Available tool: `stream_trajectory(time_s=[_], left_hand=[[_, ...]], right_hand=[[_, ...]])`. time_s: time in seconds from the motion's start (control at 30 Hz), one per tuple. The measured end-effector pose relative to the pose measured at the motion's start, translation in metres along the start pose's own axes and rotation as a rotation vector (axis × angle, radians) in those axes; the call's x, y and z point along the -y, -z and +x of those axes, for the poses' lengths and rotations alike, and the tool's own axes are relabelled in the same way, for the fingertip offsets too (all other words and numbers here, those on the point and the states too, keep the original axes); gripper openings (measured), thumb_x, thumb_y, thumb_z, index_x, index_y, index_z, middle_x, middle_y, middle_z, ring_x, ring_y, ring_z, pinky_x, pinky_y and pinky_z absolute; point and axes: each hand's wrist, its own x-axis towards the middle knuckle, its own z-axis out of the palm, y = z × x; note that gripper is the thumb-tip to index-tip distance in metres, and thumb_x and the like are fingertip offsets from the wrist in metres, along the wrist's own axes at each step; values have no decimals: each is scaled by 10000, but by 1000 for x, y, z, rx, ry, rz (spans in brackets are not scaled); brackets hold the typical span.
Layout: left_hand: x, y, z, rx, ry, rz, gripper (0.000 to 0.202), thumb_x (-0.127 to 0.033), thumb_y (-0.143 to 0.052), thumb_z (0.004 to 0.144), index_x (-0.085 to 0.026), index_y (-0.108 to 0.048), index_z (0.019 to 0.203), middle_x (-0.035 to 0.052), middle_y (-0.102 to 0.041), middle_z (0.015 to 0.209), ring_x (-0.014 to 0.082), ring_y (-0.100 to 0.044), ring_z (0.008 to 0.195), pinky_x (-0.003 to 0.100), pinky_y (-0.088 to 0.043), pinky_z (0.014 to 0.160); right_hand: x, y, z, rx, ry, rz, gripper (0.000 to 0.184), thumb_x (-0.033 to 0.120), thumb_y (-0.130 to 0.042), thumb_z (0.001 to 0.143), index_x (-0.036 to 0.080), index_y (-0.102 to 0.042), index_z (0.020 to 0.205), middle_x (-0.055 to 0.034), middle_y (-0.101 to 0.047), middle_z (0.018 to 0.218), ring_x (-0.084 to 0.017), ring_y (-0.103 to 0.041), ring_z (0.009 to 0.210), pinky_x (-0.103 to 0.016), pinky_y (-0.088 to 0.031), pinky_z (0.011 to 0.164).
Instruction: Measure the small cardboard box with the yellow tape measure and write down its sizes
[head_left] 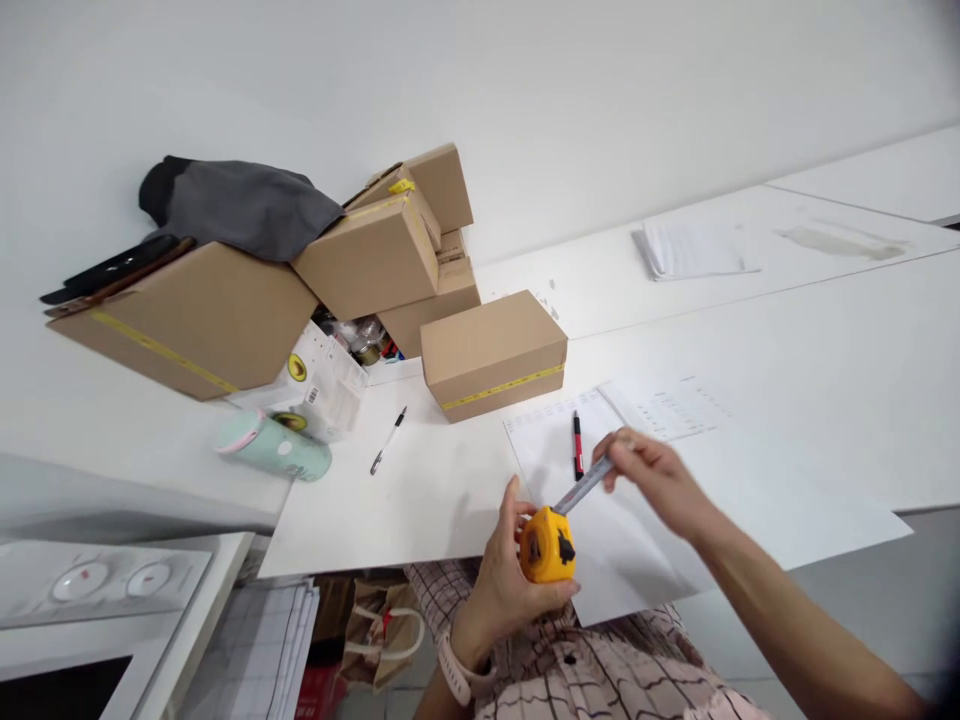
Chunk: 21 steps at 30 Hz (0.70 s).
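My left hand (506,570) is wrapped round the yellow case of a tape measure (547,546) in front of my lap, at the table's near edge. A short length of its blade (583,487) is drawn out up and to the right. At the blade's far end, my right hand (652,475) pinches the tip between thumb and fingers. Below the blade lie white paper sheets (547,432), with a red and black pen (577,446) on them just left of my right fingers. Beyond them a closed cardboard box (495,355) with yellow tape rests on the table.
Stacked cardboard boxes (375,255) stand at the back left, with a dark grey cloth (240,205) draped on top. A mint green bottle (277,447) lies on its side by a white carton (326,385). Another pen (388,440) and a paper stack (694,248) rest on the table.
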Motion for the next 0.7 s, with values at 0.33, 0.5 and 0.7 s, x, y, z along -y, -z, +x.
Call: stream_trajectory(time_s=[0.33,0.5,0.7], left_hand=[[-64,68,80,-369,-488,413,806,-375,-801,753,-259,-375,1427,105,-585,1317,264,-602,1168,402,-487,997],[-103,110,161,-523,-531,761,532,-284,-718,814,-226,-505,1298,82,-619,1264,238,-597,1144,368,-473,990],[-92,123,221,-407,-360,896,467,-287,-686,828,-214,-562,1272,97,-651,1247,289,-587,1157,424,-456,984]], right_hand=[[-59,-20,35,-180,-161,-980,402,623,-462,928,239,-557,999,-37,-670,697,-249,-642,612,-301,-349,519],[-71,-25,51,-4,-166,-1277,383,376,-489,971,175,-507,1297,-134,-720,979,-279,-705,787,-297,-358,529],[-68,-11,47,61,-133,-1081,432,156,-386,925,189,-612,1292,-112,-729,904,-257,-703,770,-343,-482,659]])
